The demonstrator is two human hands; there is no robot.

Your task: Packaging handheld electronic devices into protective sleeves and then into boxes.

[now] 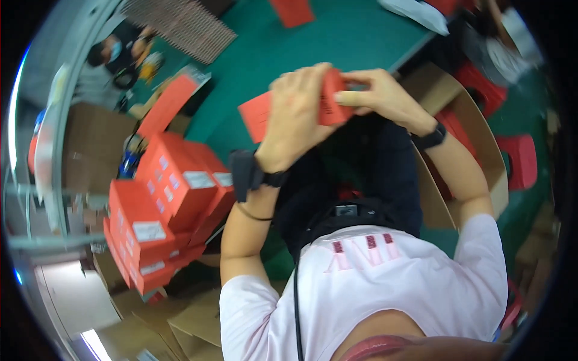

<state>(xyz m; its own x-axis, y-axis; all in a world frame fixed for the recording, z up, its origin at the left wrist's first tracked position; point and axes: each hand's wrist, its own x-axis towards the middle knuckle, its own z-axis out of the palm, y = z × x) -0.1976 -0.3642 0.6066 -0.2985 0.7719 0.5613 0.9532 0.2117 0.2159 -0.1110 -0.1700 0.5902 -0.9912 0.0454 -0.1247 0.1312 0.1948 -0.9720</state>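
Red printed box gripped in both hands before a green counter

The green counter (355, 36) spreads across the top of the view. To its left, a pile of red boxes (186, 207) stands at the person's left side; what bears it cannot be told. To the right of the person's lap is an open cardboard carton (435, 90) with red pieces inside. A ridged, grey-brown tray (180, 27) lies toward the counter's far left corner, a white bag (415, 15) lies by its right edge, and another red piece (292, 11) sits at its far side.

The person's left hand (295, 114) lies across the red box (333, 99), its fingers close together, gripping it. The right hand (376, 96) pinches the right end between thumb and forefinger. The box is held up above the lap, near the counter's near side; red card also shows left of the left hand.

Pink and dark red lettering (364, 249) runs over the person's white shirt. White labels, such as this one (198, 179), are stuck on the piled boxes, their lines too small to read. Dark print marks the held box, blurred.
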